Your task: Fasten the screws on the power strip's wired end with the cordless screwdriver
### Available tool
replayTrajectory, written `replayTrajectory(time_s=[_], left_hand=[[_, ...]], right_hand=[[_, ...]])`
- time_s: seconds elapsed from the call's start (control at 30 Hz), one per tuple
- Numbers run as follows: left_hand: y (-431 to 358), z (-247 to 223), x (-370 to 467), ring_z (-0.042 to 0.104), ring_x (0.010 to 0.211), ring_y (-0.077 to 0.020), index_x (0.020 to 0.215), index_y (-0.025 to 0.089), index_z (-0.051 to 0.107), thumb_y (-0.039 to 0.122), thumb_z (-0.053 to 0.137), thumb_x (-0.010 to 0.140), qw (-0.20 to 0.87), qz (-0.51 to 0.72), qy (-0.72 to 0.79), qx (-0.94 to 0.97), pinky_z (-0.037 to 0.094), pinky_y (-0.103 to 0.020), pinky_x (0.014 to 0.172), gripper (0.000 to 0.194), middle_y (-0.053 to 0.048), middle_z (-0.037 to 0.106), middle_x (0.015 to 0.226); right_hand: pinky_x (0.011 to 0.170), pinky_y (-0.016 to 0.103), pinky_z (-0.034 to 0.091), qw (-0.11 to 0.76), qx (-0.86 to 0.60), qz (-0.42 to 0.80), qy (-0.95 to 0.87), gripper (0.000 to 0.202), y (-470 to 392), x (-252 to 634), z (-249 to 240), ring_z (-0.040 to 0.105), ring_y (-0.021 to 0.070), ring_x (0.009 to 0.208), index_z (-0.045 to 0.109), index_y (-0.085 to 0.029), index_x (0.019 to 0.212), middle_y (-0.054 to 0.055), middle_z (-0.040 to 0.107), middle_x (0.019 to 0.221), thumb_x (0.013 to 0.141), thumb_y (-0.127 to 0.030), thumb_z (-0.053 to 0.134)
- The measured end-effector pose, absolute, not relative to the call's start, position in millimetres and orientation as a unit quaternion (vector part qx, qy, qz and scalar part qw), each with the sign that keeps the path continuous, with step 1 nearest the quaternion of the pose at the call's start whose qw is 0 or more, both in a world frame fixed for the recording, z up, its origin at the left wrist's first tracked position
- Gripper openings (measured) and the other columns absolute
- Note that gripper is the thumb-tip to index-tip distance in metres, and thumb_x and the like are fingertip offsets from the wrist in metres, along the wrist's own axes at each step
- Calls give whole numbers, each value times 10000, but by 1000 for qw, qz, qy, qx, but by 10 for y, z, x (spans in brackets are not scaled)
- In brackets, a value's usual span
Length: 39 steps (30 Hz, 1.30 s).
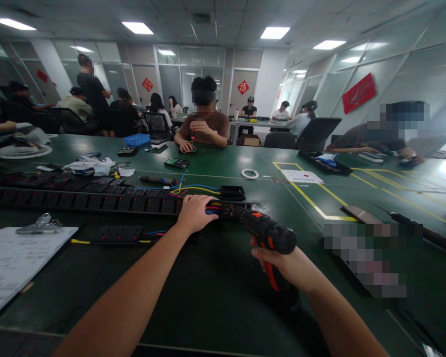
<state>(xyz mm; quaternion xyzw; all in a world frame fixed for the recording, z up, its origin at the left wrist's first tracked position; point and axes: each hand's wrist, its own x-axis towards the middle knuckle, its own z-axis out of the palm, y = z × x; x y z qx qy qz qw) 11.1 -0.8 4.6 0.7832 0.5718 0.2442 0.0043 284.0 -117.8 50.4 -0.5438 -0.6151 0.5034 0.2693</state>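
Note:
My right hand [290, 265] is wrapped round the handle of a black and orange cordless drill [263, 225]. The drill points left, with its nose at the open end of a long black power strip [134, 204]. Blue, red and yellow wires show inside that end. My left hand [196, 213] grips the strip just left of the drill's nose; its fingertips are partly hidden behind the strip. A shorter black socket piece [119, 234] with wires lies in front of the strip, left of my left forearm.
A clipboard [29, 248] with paper lies at the left. Behind the strip are a dark screwdriver-like tool [158, 180] and a white tape roll [250, 173]. A blurred-out flat object [367, 263] and a soldering-iron-like tool [423, 230] lie right. A person [204, 119] works across the table.

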Motion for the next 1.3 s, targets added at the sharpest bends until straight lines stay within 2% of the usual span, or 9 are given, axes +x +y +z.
replayTrajectory(time_s=[0.23,0.5,0.7,0.93,1.3], left_hand=[[2,30,102,551,1327,-330,1342,281,646,528,777,825,2,244,570,784,305,-513,1143,588,-69,654,1420],[0,21,96,562,1315,-326,1332,285,648,533,778,825,-5,246,569,784,312,-509,1137,579,-67,658,1418],[-1,24,93,552,1327,-331,1343,292,645,542,773,826,-4,244,572,783,305,-511,1145,589,-61,654,1424],[-1,20,81,559,1319,-327,1343,288,644,547,775,823,-6,248,568,785,310,-510,1140,596,-61,658,1418],[-22,65,104,553,1329,-328,1340,301,646,531,763,834,3,241,573,783,306,-514,1144,568,-59,655,1424]], right_hand=[[677,368,494,271,-550,494,-617,461,-1202,2820,545,635,231,679,622,-182,1182,-29,630,665,795,-417,709],[763,365,494,286,-539,445,-656,265,-1156,2848,473,626,237,822,687,-203,952,28,673,892,790,-405,748],[736,343,461,286,-531,439,-666,199,-1135,2869,442,578,217,786,674,-216,897,-8,621,813,808,-380,740],[747,340,446,281,-528,442,-668,186,-1145,2866,497,550,217,797,650,-213,864,-3,596,825,810,-377,718],[734,344,452,285,-526,434,-673,179,-1126,2872,478,561,219,783,652,-212,841,1,605,803,804,-372,724]])
